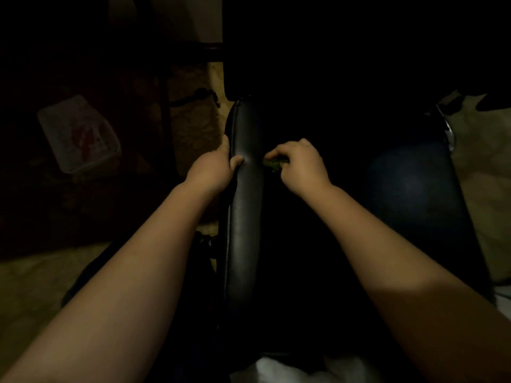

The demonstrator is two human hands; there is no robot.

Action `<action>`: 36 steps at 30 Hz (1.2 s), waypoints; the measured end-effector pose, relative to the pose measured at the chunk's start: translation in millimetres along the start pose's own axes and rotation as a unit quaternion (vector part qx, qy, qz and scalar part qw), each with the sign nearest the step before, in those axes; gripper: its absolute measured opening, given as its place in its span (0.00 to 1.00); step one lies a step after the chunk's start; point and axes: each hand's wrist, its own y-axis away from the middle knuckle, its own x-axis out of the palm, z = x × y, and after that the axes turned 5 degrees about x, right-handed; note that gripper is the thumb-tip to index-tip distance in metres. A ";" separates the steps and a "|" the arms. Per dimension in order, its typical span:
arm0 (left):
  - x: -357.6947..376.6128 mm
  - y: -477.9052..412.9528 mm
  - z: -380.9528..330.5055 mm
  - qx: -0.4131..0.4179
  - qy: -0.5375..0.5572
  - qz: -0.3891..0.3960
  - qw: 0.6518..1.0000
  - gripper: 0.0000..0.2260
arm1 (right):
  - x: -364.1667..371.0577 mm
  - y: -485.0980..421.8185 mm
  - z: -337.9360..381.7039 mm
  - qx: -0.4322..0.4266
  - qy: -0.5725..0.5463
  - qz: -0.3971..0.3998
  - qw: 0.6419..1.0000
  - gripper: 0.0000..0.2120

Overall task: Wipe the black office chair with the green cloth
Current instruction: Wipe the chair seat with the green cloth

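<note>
Fingers of my left hand (217,165) clench the black leather office chair (244,222) pad, steadying it, I judge; just beside, my right hand (302,164) pinches the crumpled green cloth (273,163) against it.

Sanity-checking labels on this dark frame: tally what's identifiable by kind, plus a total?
hands: 2 (left hand gripping the chair pad, right hand holding the cloth)
green cloth: 1
black office chair: 1
clear plastic tray on the floor: 1
Total: 5

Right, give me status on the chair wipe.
Left hand grips black chair pad. Right hand holds green cloth at its edge. No obstruction seen; very dark.
</note>
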 end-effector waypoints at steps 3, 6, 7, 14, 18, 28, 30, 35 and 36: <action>3.3 14.7 3.4 -0.001 0.066 -0.016 0.998 0.30 | 3.6 35.8 -1.3 0.004 -0.016 0.006 1.000 0.23; 3.7 34.9 5.4 0.000 0.073 -0.017 0.997 0.30 | 6.2 68.3 -1.4 0.000 -0.014 0.022 1.000 0.23; 3.7 42.7 4.9 0.001 0.062 -0.013 0.998 0.31 | 7.2 78.4 -1.8 -0.002 -0.016 0.024 1.000 0.23; 35.2 108.5 -18.4 0.026 -0.032 0.044 0.998 0.36 | 12.4 137.9 -3.0 0.019 -0.026 0.022 0.999 0.21; 42.3 120.0 -22.8 -0.002 -0.034 0.069 0.997 0.36 | 13.0 178.5 -8.7 0.010 -0.033 0.023 0.999 0.20; 46.2 135.4 -31.5 -0.042 0.007 0.061 0.997 0.36 | 22.2 286.8 -33.4 -0.035 -0.084 0.023 0.996 0.22; 44.9 142.0 -30.8 -0.043 0.022 0.049 0.998 0.35 | 23.8 302.9 -34.6 -0.057 -0.096 0.010 0.994 0.22; 41.8 155.9 -25.1 -0.054 0.109 0.023 0.992 0.29 | 29.3 332.3 -37.1 -0.139 -0.084 -0.017 0.987 0.19; 41.1 156.6 -23.0 -0.050 0.115 0.036 0.991 0.30 | 30.7 335.3 -34.2 -0.165 -0.072 -0.010 0.984 0.19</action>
